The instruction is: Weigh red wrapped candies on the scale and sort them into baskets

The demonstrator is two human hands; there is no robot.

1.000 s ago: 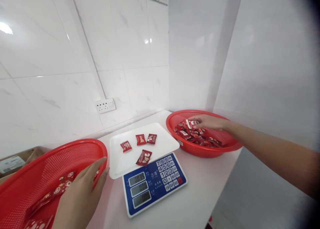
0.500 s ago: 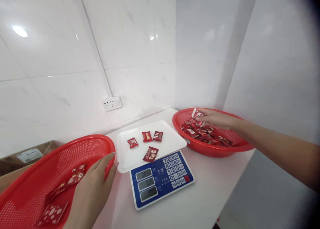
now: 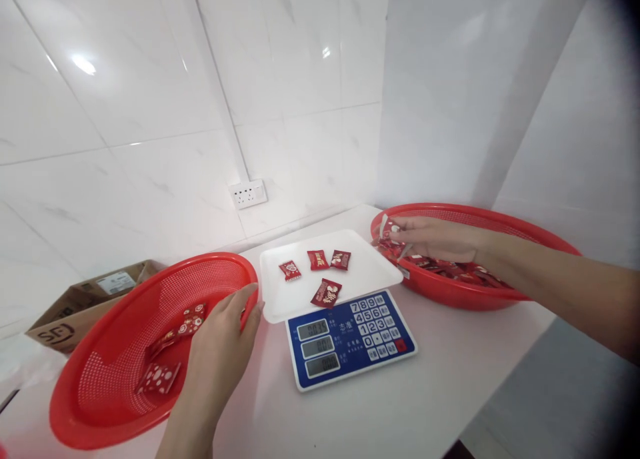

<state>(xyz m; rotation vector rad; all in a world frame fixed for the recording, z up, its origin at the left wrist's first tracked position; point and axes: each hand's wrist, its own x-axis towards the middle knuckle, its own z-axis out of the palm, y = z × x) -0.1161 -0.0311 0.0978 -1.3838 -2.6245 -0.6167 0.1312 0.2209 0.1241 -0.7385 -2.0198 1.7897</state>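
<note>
My left hand (image 3: 217, 342) grips the right rim of the left red plastic basket (image 3: 95, 432), fingers curled over its edge. Inside that basket lie several red candy packets, one of them dotted white (image 3: 159, 377). My right hand (image 3: 433, 235) pinches a red-and-white candy packet (image 3: 393, 227) above the left side of the right red basket (image 3: 450, 299), which holds a pile of similar packets. Between the baskets stands a digital scale (image 3: 353, 342) with a white tray (image 3: 280, 300). Several small red packets, including a darker one (image 3: 327, 293), lie spread on the tray.
The scale stands on a white table (image 3: 400, 412) against a tiled wall. A cardboard box (image 3: 60, 332) is behind the left basket. A wall socket (image 3: 249, 194) sits above the table's back edge. The table's right edge slopes away below my right forearm.
My right hand has moved left across its basket toward the scale tray, still holding the packet. My left hand stays on the rim. The view has shifted, showing more of the cardboard box.
</note>
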